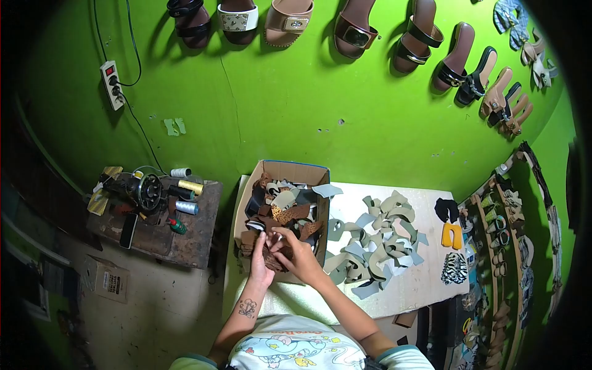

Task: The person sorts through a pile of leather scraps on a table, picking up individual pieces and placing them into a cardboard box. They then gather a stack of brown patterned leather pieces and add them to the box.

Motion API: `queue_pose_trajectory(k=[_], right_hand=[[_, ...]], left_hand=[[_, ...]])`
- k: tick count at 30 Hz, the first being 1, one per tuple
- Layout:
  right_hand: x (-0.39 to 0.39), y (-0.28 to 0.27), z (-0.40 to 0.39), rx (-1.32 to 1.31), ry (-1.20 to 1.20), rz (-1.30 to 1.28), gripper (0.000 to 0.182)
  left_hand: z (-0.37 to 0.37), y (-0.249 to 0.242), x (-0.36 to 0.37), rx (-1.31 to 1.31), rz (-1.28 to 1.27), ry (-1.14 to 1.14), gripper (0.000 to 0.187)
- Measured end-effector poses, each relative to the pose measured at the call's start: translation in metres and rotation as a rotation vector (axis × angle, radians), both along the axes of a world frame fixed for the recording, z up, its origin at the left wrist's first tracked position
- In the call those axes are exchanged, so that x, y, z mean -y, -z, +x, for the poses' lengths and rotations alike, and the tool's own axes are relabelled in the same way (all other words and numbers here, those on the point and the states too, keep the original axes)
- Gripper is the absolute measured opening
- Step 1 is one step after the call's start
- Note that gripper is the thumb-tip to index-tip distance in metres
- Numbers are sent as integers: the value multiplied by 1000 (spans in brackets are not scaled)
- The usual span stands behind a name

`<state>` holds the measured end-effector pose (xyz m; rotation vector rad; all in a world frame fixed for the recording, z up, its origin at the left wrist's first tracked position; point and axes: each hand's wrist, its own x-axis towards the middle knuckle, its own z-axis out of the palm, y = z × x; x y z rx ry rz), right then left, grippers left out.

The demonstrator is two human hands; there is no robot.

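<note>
Both hands are together over the near side of an open cardboard box [327,213]. A dark brown, textured bundle of scraps [277,258] lies between them. My left hand [260,264] is closed along its left side, thumb pointing up. From the right, my right hand [301,256] reaches over it with bent fingers on the brown material. Inside the box are mixed offcuts [285,198], brown, grey-green, black and leopard-patterned. A small black-and-white piece [255,226] shows just beyond my left fingertips.
A pile of grey-green cut pieces [376,243] is spread over the white table [425,197] to the right. Black, yellow and zebra-patterned straps [453,268] lie at its right edge. A sewing machine [148,192] stands on a side table at left. Sandals [354,37] hang along the green wall.
</note>
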<state>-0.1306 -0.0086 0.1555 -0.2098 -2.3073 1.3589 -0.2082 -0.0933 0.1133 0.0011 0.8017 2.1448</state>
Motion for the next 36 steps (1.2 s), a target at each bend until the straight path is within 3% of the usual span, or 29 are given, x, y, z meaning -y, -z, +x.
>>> queue_pose_trajectory(k=[1,3,5,8,9,10,11,12,13,15,18,19,21,23,25,27,29,31,32,33,35,36], right_hand=[[-3,1,5,0,4,0,50],[-15,6,9,101,-94,-237,45],[-44,32,7,77,-10,-254,35],[-74,46,0,227,233,-203,35],[-78,55,-4,226,229,-202,35],[-81,65,-12,166,259,92,39],[-84,74,-18,100,287,386,43],[-81,77,-24,282,294,424,49],[-78,79,-30,354,352,576,40],[-89,84,-42,460,284,577,25],[-99,69,-47,259,422,525,11],[-101,61,-48,259,405,537,11],[-102,39,-49,105,317,320,12],[-94,14,-49,150,230,383,17],[-81,9,-46,293,259,717,23],[-81,45,-49,512,386,772,36],[-93,90,-50,643,392,733,34],[-100,99,-47,747,398,613,28],[-95,83,-39,585,394,523,25],[-90,72,-38,584,412,522,25],[-83,50,-39,356,427,257,23],[-77,39,-40,251,451,292,22]], left_hand=[[-7,7,4,93,140,69,25],[-8,4,1,143,102,-169,28],[-18,9,4,200,398,-152,31],[-21,1,6,203,374,-182,31],[-22,9,7,90,338,-142,29],[-22,8,6,-26,304,-101,28],[-19,7,5,46,282,-102,27],[-18,10,5,101,326,-104,26],[-15,12,3,158,372,-105,26],[-8,17,0,224,374,-159,27],[4,22,-5,288,369,-230,27],[9,23,-9,293,380,-246,27],[14,21,-19,245,175,-306,25],[13,29,-25,282,219,-302,25],[14,25,-23,259,231,-287,25],[12,23,-14,248,236,-257,25],[2,20,-7,255,221,-207,26],[-9,22,-2,257,194,-162,27],[-15,27,-1,242,172,-122,28],[-20,34,-3,229,153,-80,28],[-26,48,-9,256,148,-27,30],[-27,55,-12,238,142,1,31]])
